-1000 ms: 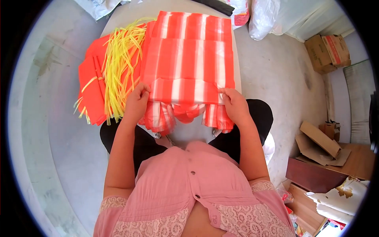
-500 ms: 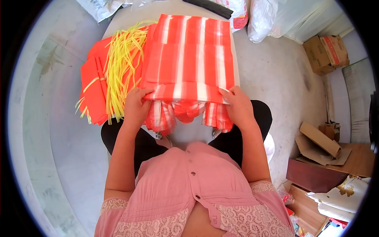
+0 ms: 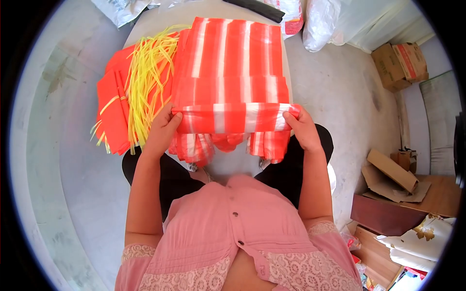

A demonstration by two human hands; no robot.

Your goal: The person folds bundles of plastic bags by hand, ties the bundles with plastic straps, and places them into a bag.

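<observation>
Red-and-white striped plastic sheets [image 3: 233,63] lie flat on the table in front of my body. My left hand [image 3: 167,123] pinches the left end of a folded band at their near edge, and my right hand [image 3: 301,126] grips the band's right end. The band is stretched between both hands. Below it, bunched striped plastic [image 3: 194,148] hangs over the near edge. To the left, a bundle of yellow strips [image 3: 150,72] rests on folded red plastic [image 3: 111,111], part of which is tied with a yellow strip.
A black roll [image 3: 257,8] lies at the table's far edge [image 3: 150,22]. White plastic bags [image 3: 321,24] stand beyond it. At the right are a cardboard box [image 3: 400,65], flattened cardboard [image 3: 391,179] on a wooden cabinet [image 3: 383,213], and a folded white cloth [image 3: 417,242].
The near edge of the striped plastic has been lifted and folded over into a band. My hands have moved apart, the left one leftward and the right one rightward, out to the band's ends.
</observation>
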